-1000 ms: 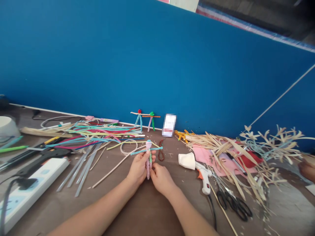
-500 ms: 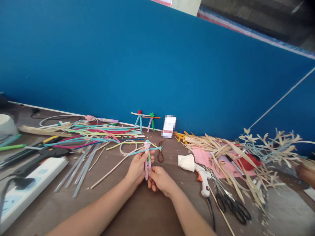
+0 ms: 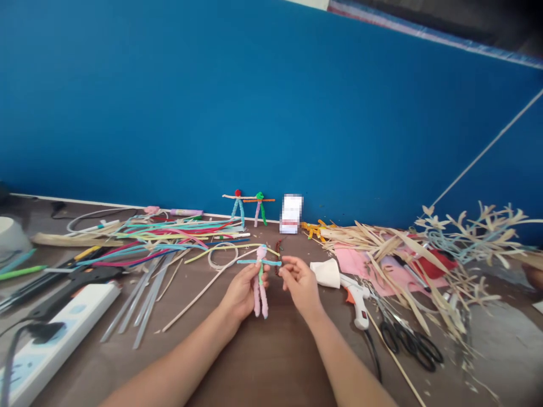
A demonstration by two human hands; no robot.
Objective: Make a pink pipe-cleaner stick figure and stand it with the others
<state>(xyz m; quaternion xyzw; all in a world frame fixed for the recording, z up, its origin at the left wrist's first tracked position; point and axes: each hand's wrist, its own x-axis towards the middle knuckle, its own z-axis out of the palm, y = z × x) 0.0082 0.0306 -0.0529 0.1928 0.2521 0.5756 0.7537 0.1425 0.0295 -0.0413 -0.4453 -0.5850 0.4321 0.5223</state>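
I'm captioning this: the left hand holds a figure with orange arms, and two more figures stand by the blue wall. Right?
Not quite: in the head view, the left hand holds a figure with blue arms, not orange. The rest is right.

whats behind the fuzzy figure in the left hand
Part of the left hand is behind the fuzzy figure, and a brown bead string shows above and below the figure's blue arm. The stretch directly behind that arm is covered.
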